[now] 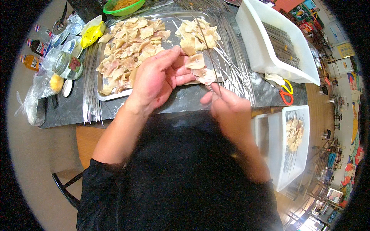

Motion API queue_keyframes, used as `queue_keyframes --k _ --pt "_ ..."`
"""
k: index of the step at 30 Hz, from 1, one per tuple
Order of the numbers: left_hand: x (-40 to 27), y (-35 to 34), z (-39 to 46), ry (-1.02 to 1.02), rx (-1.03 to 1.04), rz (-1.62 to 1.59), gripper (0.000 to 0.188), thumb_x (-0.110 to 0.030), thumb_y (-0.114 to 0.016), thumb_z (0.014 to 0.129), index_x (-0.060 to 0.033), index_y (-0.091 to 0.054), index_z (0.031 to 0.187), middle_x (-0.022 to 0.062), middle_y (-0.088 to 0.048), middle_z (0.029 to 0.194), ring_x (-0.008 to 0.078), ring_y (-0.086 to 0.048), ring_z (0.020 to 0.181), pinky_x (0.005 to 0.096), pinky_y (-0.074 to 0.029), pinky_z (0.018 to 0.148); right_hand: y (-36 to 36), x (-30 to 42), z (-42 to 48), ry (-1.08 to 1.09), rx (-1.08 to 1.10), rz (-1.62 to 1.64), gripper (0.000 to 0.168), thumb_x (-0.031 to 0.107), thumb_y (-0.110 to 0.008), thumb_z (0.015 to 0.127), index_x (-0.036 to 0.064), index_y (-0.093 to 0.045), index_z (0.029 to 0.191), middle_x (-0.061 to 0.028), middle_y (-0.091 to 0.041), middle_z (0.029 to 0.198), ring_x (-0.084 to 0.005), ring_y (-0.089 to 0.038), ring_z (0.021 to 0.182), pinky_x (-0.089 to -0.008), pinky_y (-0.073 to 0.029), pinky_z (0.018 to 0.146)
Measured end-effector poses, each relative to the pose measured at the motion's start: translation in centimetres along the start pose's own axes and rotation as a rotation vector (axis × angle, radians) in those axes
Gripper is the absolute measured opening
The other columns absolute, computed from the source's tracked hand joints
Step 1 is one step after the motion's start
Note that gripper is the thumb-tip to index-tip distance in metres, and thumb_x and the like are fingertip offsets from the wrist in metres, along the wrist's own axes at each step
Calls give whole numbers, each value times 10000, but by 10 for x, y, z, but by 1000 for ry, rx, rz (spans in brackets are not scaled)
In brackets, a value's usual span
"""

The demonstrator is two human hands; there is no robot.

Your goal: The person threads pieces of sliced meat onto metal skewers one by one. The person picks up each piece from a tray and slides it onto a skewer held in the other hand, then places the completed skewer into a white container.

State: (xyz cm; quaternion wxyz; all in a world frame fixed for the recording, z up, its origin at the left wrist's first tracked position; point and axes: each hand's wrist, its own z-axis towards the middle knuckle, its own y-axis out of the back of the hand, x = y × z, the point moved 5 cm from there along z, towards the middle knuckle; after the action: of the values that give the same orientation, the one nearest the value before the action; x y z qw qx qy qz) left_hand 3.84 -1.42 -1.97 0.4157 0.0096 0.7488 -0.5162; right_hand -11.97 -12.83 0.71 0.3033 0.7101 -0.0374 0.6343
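Between thumb and fingers, my right hand (228, 106) grips thin metal skewers. Pale, flat food slices (195, 61) are threaded on one of them, just above that hand. My left hand (162, 75) is palm up beside the slices, its fingers partly curled near them; whether it pinches a slice cannot be told. Behind both hands lies a metal tray (173, 21). A large heap of loose slices (133, 43) covers its left side, and a smaller group of slices (196, 34) lies at its right, with skewers by it.
Bare metal skewers (231, 43) lie right of the tray, and another bundle (92, 83) lies left. A white bin (268, 57) holds more skewers. Scissors (286, 92) rest by the table edge. A lower white bin (294, 156) contains skewered slices. A glass jar (68, 66) stands left.
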Motion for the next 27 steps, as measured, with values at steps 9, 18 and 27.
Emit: queue_keyframes --k 9,18,27 --pt "4 -10 1 -5 -15 307 215 -140 -643 1012 38 -649 1132 148 -734 1093 183 -725 927 258 -604 785 -2 -1 3 -23 19 -2 264 67 -512 997 -30 -680 1177 -49 -719 870 -90 -542 614 -264 -477 596" --pt "-7 -10 3 -75 -47 305 209 -163 -628 1020 26 -650 1105 133 -741 1055 181 -722 922 228 -577 743 -1 -1 3 51 59 -89 237 64 -497 993 -33 -688 1093 -115 -735 899 -194 -689 783 -323 -540 740" --pt "-45 -11 24 -233 -102 500 270 -235 -623 1038 22 -679 1096 127 -734 1002 137 -698 802 265 -591 778 21 -7 6 -8 -60 -31 316 56 -557 982 -57 -668 1255 0 -721 898 -30 -481 635 -203 -418 579"
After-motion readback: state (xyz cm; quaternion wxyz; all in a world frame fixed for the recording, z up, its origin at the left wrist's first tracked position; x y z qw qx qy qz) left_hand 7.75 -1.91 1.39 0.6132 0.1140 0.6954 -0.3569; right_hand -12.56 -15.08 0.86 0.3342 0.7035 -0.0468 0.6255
